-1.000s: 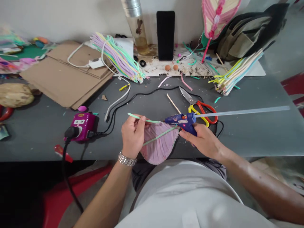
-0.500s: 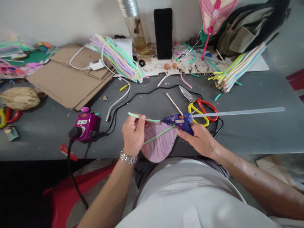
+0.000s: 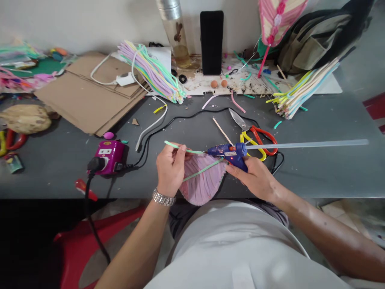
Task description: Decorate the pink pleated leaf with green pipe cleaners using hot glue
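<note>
My left hand (image 3: 170, 170) pinches a thin mint-green strip (image 3: 185, 149) and the top edge of a pink pleated fan-shaped piece (image 3: 203, 182), which hangs in front of my body. A second green strip (image 3: 203, 169) lies across the pink piece. My right hand (image 3: 255, 176) grips a blue hot glue gun (image 3: 227, 152), its nozzle at the first green strip, next to my left hand. A long clear glue stick (image 3: 306, 145) runs out of the back of the gun to the right.
Just past the gun, on the grey table (image 3: 325, 172), lie scissors with red and yellow handles (image 3: 255, 142) and black cables. A magenta power socket (image 3: 108, 157) sits to the left. Cardboard sheets (image 3: 90, 92), pastel strip bundles (image 3: 153, 72), a bottle (image 3: 176, 36) and a bag (image 3: 315, 40) stand farther back.
The view has shifted slightly and the glue stick now sits nearly level. My hands keep their hold on the same things, with the gun nozzle still at the green strip.
</note>
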The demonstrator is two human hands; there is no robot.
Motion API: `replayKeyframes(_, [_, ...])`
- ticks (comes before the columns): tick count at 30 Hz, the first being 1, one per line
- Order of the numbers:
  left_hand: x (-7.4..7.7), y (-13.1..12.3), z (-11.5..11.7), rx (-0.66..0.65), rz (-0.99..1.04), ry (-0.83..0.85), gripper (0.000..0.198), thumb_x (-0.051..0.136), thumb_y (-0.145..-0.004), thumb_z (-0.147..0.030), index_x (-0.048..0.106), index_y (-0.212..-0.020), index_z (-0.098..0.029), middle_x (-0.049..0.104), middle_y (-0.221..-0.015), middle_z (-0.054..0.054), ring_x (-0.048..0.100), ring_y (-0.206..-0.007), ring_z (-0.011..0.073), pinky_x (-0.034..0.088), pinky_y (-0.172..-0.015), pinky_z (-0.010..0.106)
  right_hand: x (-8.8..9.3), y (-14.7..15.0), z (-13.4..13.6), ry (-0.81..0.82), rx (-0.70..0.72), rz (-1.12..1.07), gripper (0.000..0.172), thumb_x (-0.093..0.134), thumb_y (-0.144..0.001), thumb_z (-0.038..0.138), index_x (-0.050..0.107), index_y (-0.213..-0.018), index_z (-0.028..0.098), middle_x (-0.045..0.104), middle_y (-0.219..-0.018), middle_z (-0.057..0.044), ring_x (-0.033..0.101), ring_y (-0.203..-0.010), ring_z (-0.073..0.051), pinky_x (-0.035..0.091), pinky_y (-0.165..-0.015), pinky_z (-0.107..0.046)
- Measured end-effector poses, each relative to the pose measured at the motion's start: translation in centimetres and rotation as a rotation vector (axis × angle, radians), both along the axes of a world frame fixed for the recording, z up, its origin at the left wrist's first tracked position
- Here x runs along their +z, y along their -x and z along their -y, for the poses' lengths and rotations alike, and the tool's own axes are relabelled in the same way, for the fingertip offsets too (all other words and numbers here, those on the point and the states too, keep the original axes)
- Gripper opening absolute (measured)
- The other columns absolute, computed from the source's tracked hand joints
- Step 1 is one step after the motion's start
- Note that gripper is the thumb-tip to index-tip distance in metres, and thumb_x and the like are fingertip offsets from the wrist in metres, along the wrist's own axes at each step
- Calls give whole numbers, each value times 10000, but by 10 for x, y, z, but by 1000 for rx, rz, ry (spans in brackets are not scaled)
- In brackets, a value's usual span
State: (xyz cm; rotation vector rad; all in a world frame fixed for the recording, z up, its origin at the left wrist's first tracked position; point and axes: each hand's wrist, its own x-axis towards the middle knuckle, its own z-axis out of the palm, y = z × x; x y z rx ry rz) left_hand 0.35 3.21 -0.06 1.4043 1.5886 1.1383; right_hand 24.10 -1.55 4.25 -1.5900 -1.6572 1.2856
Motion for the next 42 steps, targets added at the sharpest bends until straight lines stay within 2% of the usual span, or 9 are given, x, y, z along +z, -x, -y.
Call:
replayKeyframes(19, [3, -2, 1, 6, 34, 8, 223, 615, -921, -409, 627, -861, -194, 750, -784, 48, 737, -704, 186, 630, -729, 326, 6, 3, 0, -11, 18, 3, 381, 568, -930, 549, 604, -791, 196, 422, -615, 45, 405, -655, -139, 369, -643, -276])
replayKeyframes(26, [3, -2, 1, -2, 19, 2, 215, 587, -934, -397, 619, -853, -201, 748, -778, 43, 740, -704, 186, 622, -727, 321, 9, 6, -1, -17, 17, -11, 389, 581, -914, 555, 570, -751, 201, 384, -612, 54, 365, -641, -128, 339, -622, -275])
replayKeyframes(36, [2, -2, 1, -5, 92, -10, 275, 589, -942, -444, 628, -836, -194, 731, -759, 43, 731, -702, 189, 612, -725, 322, 9, 9, -2, -8, 45, -1, 410, 584, -932, 550, 536, -721, 201, 422, -583, 61, 381, -614, -113, 340, -604, -271])
replayKeyframes(42, [5, -4, 1, -10, 174, 13, 360, 523, -975, -455, 633, -747, -200, 727, -748, 61, 717, -681, 184, 628, -711, 317, 13, 12, -3, -11, 23, 7, 420, 600, -919, 565, 545, -714, 203, 462, -564, 52, 423, -608, -122, 359, -594, -271])
